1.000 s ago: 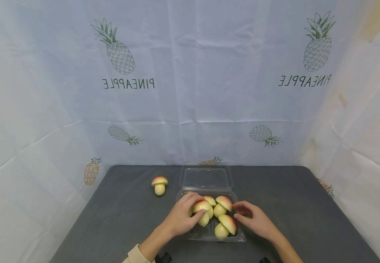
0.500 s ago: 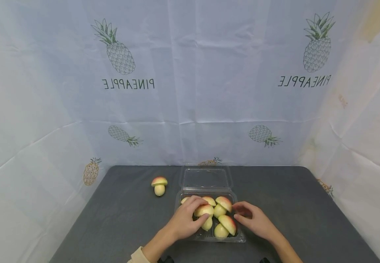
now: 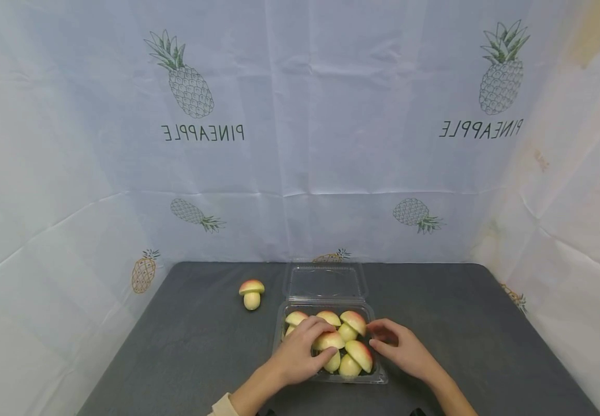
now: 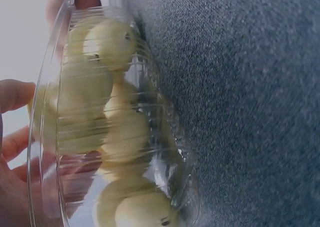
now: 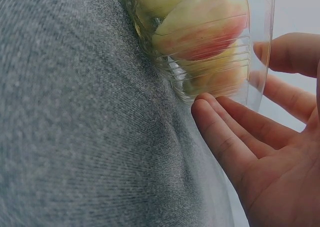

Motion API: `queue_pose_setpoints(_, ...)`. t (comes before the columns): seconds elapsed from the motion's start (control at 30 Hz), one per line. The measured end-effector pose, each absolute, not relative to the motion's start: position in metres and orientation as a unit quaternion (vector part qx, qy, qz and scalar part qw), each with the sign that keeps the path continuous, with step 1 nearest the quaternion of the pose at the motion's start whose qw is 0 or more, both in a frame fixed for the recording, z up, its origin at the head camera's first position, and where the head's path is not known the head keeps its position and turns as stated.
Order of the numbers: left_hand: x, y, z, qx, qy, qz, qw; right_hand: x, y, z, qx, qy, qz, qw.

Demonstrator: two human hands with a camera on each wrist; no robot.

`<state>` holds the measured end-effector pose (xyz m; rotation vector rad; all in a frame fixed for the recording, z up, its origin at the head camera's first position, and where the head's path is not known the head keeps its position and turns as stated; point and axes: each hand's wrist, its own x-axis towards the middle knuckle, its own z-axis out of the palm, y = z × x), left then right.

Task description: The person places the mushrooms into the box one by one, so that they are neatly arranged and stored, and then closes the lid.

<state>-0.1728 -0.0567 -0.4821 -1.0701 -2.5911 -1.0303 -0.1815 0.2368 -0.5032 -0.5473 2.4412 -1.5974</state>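
In the head view my left hand (image 3: pixel 300 353) grips a toy mushroom (image 3: pixel 329 342), yellow-green with a reddish cap, over the front left part of a clear plastic clamshell box (image 3: pixel 380 375). Thumb and fingers lie round its cap; part of the stem shows below. Several like mushrooms sit in the box, one of them a tilted mushroom (image 3: pixel 359 355) at the front right. My right hand (image 3: pixel 401 349) is at the box's right side, fingers fairly straight against the outer wall (image 5: pixel 215 94), thumb by the rim. The left wrist view shows mushrooms (image 4: pixel 125 137) through the wall.
The box's clear lid (image 3: pixel 325 281) lies folded back behind it. One more mushroom (image 3: pixel 252 294) stands on the dark grey table (image 3: pixel 185 346), left of the box. A white curtain (image 3: pixel 300 144) with pineapple prints hangs round the back and sides.
My left hand has moved slightly right and toward the front with its mushroom, uncovering another mushroom at the box's back left. The right hand and the box have stayed in place.
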Motion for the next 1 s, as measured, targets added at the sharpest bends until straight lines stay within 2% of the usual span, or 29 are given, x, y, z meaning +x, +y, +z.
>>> queue_pose_setpoints(0.37,-0.1678,-0.0541,-0.4843,-0.368,-0.867,-0.326,0.081,-0.1821,0.2368,-0.5041,-0.183,0.821,-0.535,0.082)
queue_pose_setpoints(1.0,-0.1667,-0.0579,-0.4849,-0.368,-0.881,-0.296,0.044,-0.1805,0.2375,-0.5030,-0.190,0.821,-0.533,0.078)
